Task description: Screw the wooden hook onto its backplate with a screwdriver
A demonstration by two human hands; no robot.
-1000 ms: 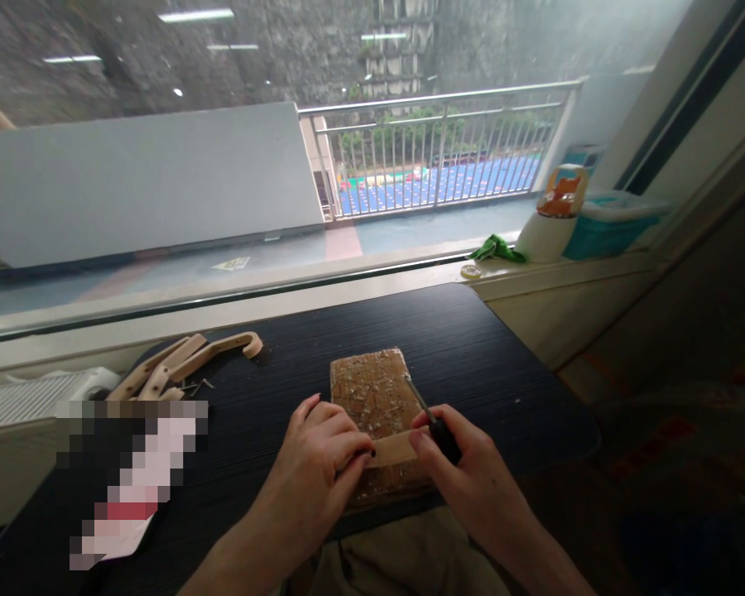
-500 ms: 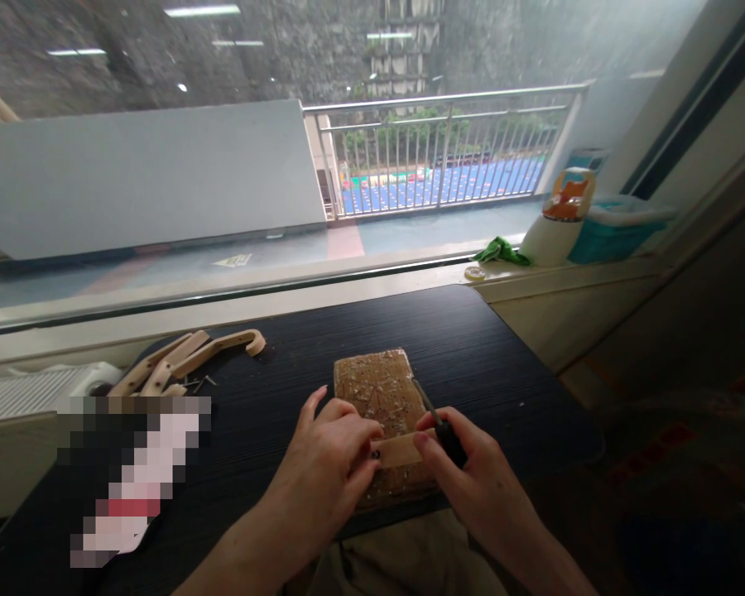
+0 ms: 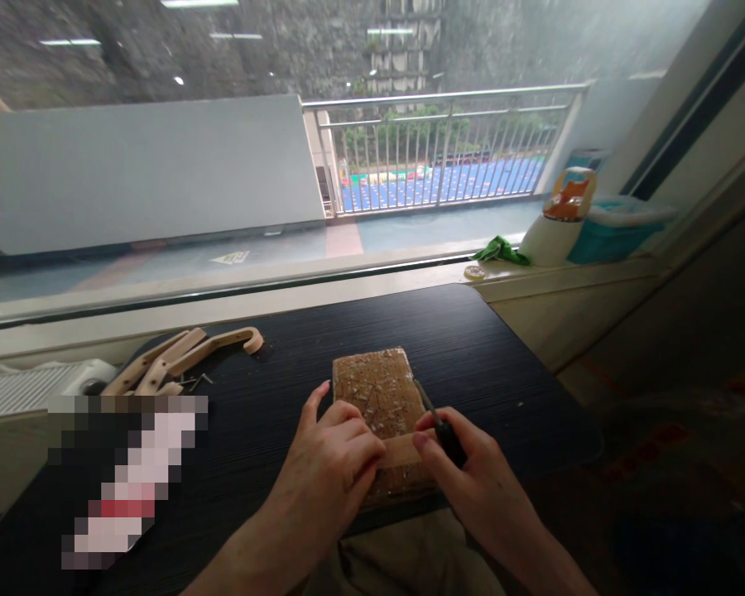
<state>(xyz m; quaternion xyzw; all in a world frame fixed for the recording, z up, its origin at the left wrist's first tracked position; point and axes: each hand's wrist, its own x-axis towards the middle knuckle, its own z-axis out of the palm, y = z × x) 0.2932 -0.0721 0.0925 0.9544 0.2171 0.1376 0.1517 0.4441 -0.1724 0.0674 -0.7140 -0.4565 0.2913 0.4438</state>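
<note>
A pale wooden strip (image 3: 403, 451) lies across the near part of a worn, pitted brown board (image 3: 376, 385). At the strip's left end my left hand (image 3: 335, 455) is closed, thumb and fingertips pinched together there and covering that end; its little finger sticks out. My right hand (image 3: 472, 463) wraps a dark-handled screwdriver (image 3: 448, 439), whose thin shaft points up and away over the board's right edge. The thumb and forefinger of that hand also touch the strip's right end. Whether something small sits between my left fingertips is hidden.
On the dark table (image 3: 521, 372), curved wooden pieces (image 3: 180, 356) lie at the left, beside a few screws (image 3: 197, 382). A blurred-out pinkish item (image 3: 142, 472) is nearer me. The windowsill holds a green cloth (image 3: 500, 251), a white bottle (image 3: 552, 232) and a teal box (image 3: 621, 232).
My left fingertips have shifted slightly right and closed over a small dark spot on the strip that was visible before. The right hand with the screwdriver stays almost unmoved.
</note>
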